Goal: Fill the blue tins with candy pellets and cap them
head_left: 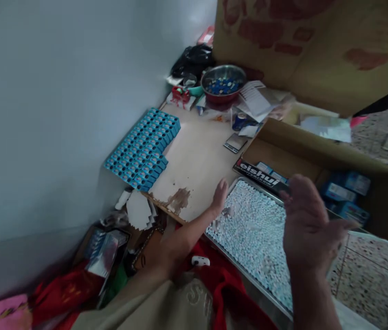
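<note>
A metal tray (248, 284) full of small pale blue and white pellets (255, 238) lies in front of me. At its far left corner is my left hand (219, 198), its thumb stretched up and nothing seen in it; its other fingers are hard to make out. Over the right side of the tray, my right hand (308, 229) is raised, fingers stretched, thumb apart, holding nothing. Just beyond it stands an open cardboard box (283, 149) with several small blue boxes (343, 190) inside. On the left of the table, blue dispensers (139, 149) with round holes stand in tight rows.
A pale table (194, 156) with a worn patch carries a small scale (235, 143). Farther back are a metal bowl (224, 82) of blue pieces, a black bag (194, 59) and papers (257, 98). A wall (59, 91) borders the left; a large carton (300, 50) stands behind.
</note>
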`<action>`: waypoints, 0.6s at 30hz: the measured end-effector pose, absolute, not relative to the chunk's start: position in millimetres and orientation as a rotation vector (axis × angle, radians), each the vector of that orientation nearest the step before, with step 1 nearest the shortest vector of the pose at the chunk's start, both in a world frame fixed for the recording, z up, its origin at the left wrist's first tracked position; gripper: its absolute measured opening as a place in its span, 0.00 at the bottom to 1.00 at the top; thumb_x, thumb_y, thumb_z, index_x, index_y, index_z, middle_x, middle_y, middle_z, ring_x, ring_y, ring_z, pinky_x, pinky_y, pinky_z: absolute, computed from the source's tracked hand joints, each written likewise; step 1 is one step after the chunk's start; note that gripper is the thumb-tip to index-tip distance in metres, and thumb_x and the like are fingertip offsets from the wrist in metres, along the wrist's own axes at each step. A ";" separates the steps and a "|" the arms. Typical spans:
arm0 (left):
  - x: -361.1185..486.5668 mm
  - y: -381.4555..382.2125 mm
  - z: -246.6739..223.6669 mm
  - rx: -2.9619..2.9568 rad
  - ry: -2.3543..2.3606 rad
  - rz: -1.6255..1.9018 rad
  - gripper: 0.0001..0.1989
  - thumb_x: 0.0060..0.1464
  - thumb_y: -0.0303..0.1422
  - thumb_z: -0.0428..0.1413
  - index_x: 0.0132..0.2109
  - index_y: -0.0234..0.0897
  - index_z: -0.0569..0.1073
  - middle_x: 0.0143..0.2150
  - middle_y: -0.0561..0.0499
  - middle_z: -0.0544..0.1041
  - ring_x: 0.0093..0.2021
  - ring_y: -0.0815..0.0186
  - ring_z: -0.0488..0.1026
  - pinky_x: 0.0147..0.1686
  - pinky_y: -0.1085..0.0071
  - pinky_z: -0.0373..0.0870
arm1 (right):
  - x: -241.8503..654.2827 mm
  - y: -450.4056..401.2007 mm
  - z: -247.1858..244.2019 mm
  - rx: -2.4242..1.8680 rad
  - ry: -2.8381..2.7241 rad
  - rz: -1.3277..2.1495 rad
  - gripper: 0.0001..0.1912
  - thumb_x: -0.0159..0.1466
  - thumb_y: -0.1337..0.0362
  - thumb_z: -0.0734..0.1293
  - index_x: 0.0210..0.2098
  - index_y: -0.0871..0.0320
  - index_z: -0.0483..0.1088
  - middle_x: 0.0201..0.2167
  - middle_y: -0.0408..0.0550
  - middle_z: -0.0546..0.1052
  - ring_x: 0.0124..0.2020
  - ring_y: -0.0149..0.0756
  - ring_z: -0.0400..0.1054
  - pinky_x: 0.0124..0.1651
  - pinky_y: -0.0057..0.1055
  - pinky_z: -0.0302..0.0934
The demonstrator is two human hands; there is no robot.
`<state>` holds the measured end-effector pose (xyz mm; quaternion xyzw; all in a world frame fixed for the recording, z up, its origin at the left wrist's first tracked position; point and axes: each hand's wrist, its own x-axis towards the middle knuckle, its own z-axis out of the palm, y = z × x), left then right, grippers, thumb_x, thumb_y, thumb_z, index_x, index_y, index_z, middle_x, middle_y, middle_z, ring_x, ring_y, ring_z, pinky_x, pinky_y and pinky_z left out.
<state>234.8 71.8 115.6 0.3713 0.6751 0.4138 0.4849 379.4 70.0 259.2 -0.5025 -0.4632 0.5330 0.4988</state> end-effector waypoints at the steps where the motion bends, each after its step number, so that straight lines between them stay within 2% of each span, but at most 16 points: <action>1: 228.6 78.3 118.4 0.875 1.597 0.999 0.53 0.78 0.66 0.21 0.89 0.44 0.62 0.83 0.34 0.74 0.82 0.42 0.74 0.82 0.34 0.68 | 369.4 70.6 257.4 -1.279 -1.275 1.112 0.47 0.81 0.28 0.48 0.80 0.46 0.76 0.85 0.55 0.68 0.91 0.57 0.52 0.87 0.66 0.55; 2: 220.5 85.1 123.0 0.844 1.530 1.009 0.55 0.76 0.67 0.16 0.89 0.45 0.59 0.82 0.34 0.75 0.81 0.42 0.76 0.80 0.34 0.71 | 356.6 70.2 248.4 -1.367 -1.445 1.017 0.48 0.81 0.29 0.49 0.83 0.48 0.72 0.87 0.58 0.66 0.92 0.57 0.47 0.88 0.66 0.53; 3: 209.2 92.3 128.8 0.813 1.459 1.041 0.57 0.74 0.67 0.13 0.89 0.47 0.59 0.81 0.35 0.77 0.80 0.42 0.77 0.78 0.34 0.73 | 342.5 68.8 233.3 -1.437 -1.620 1.061 0.50 0.79 0.28 0.53 0.84 0.52 0.72 0.86 0.61 0.66 0.93 0.59 0.46 0.89 0.67 0.51; 5: 171.6 108.0 141.1 0.756 1.375 1.147 0.57 0.73 0.71 0.17 0.88 0.50 0.62 0.80 0.36 0.78 0.81 0.42 0.75 0.77 0.36 0.74 | 315.9 64.9 192.5 -1.390 -1.832 1.353 0.47 0.74 0.28 0.64 0.75 0.55 0.81 0.80 0.65 0.74 0.89 0.65 0.57 0.88 0.65 0.55; 7: 112.6 124.5 148.4 0.761 1.492 1.241 0.51 0.76 0.74 0.30 0.84 0.50 0.67 0.80 0.37 0.77 0.83 0.44 0.73 0.77 0.40 0.74 | 296.6 63.0 151.4 -1.457 -1.788 1.551 0.38 0.68 0.25 0.69 0.56 0.48 0.88 0.64 0.63 0.87 0.74 0.71 0.77 0.79 0.66 0.69; 9: 42.2 138.8 145.8 0.809 1.781 1.247 0.44 0.76 0.72 0.46 0.78 0.46 0.73 0.75 0.37 0.82 0.78 0.46 0.78 0.73 0.47 0.79 | 280.3 69.6 123.2 -1.570 -1.680 1.554 0.37 0.65 0.21 0.67 0.44 0.45 0.85 0.50 0.62 0.90 0.59 0.71 0.86 0.67 0.66 0.79; 10: 8.0 144.0 140.9 0.798 1.855 1.249 0.41 0.75 0.70 0.52 0.74 0.43 0.76 0.73 0.35 0.83 0.76 0.45 0.80 0.72 0.47 0.79 | 269.6 78.7 115.6 -1.616 -1.625 1.517 0.39 0.65 0.19 0.64 0.42 0.45 0.82 0.46 0.62 0.90 0.54 0.70 0.87 0.61 0.65 0.81; 12: -50.2 148.8 126.9 0.785 1.948 1.233 0.38 0.70 0.67 0.58 0.64 0.39 0.80 0.64 0.32 0.86 0.68 0.43 0.85 0.67 0.45 0.83 | 236.3 113.5 112.0 -1.647 -1.537 1.456 0.43 0.66 0.16 0.59 0.43 0.47 0.77 0.42 0.61 0.88 0.48 0.64 0.88 0.54 0.59 0.84; 15: -108.0 140.0 107.8 0.843 1.974 1.185 0.33 0.63 0.65 0.65 0.52 0.39 0.82 0.49 0.36 0.89 0.53 0.45 0.89 0.57 0.47 0.88 | 157.1 211.8 124.2 -1.615 -1.458 1.418 0.43 0.73 0.19 0.49 0.45 0.50 0.69 0.36 0.58 0.86 0.37 0.52 0.87 0.46 0.50 0.86; 18: -150.5 114.0 99.2 0.963 1.960 1.141 0.25 0.61 0.59 0.68 0.50 0.42 0.85 0.48 0.40 0.90 0.52 0.47 0.90 0.59 0.46 0.89 | 70.8 344.6 141.3 -1.551 -1.511 1.354 0.35 0.81 0.27 0.50 0.46 0.50 0.67 0.32 0.52 0.84 0.37 0.45 0.86 0.45 0.43 0.84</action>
